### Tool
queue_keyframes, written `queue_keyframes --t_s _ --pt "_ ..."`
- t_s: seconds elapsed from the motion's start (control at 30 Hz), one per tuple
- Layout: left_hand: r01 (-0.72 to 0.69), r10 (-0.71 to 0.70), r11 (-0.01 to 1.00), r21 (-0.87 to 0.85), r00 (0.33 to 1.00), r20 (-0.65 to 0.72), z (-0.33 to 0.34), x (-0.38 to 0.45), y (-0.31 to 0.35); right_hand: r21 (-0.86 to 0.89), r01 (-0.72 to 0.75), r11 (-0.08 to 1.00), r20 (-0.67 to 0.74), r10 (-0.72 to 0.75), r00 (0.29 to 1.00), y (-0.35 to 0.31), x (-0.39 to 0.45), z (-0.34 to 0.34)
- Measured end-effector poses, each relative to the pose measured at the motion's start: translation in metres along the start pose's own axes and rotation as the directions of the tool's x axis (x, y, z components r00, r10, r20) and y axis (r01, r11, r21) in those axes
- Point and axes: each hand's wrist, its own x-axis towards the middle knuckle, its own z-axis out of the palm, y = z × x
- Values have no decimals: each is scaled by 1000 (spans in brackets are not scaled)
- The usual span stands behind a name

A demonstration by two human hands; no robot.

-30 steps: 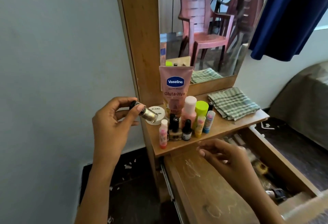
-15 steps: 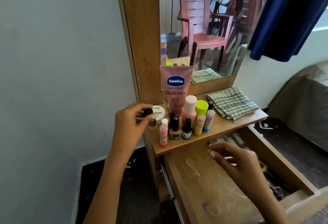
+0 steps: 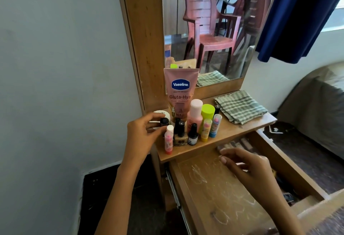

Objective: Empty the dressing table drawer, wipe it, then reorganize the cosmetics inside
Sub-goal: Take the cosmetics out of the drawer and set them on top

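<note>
- The left hand is now sitting at the left end of the shelf; a second ago it was holding the small bottle up in the air, away from the shelf and tipped on its side, and half a second ago it was just reaching the shelf edge
- The bottle is now standing upright among the cosmetics, just in front of the white round jar and left of the white-capped lip balm stick
- The right hand is staying over the open drawer, having drifted only slightly
- The bottle is showing a round black cap; its body is hidden behind the fingers
- The Vaseline tube is a soft pink plastic tube standing on its cap, wide and flat at the top
- In front of it are standing a pink bottle with a pale cap, a lime-green capped bottle, two dark-capped nail polish bottles and two more printed lip balm sticks
- A checked green-and-white cloth is lying folded on the right of the shelf
- The drawer is bare wood, its floor streaked with whitish scribble-like marks; a few blurred cosmetics are lying along its right side
- The left hand's thumb and fingers are curling around the bottle's cap, pinching it
- The right hand is hovering palm down above the drawer floor, fingers loosely bent and slightly apart, gripping nothing
</note>
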Motion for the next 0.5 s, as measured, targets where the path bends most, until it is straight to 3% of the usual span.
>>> queue_keyframes --t_s 0.1,0.2,0.37,0.43,0.5 --pt "3 -3 1000 -5 1000 -16 -11 -1 -4 -18 -3 1000 8 4 1000 4 0 -1" --pt "-82 84 996 14 979 -185 -22 -5 0 -35 -4 999 17 5 1000 6 -1 -1" --pt "-213 190 977 17 831 -523 -12 -17 17 -94 -47 994 30 50 998 12 -2 0" --pt "-303 290 951 65 798 -528 0 -28 33 -109 -52 993 47 57 997 13 -1 0" --pt "-415 415 904 103 791 -450 22 -44 50 -117 -71 991 62 79 995 12 -1 0"
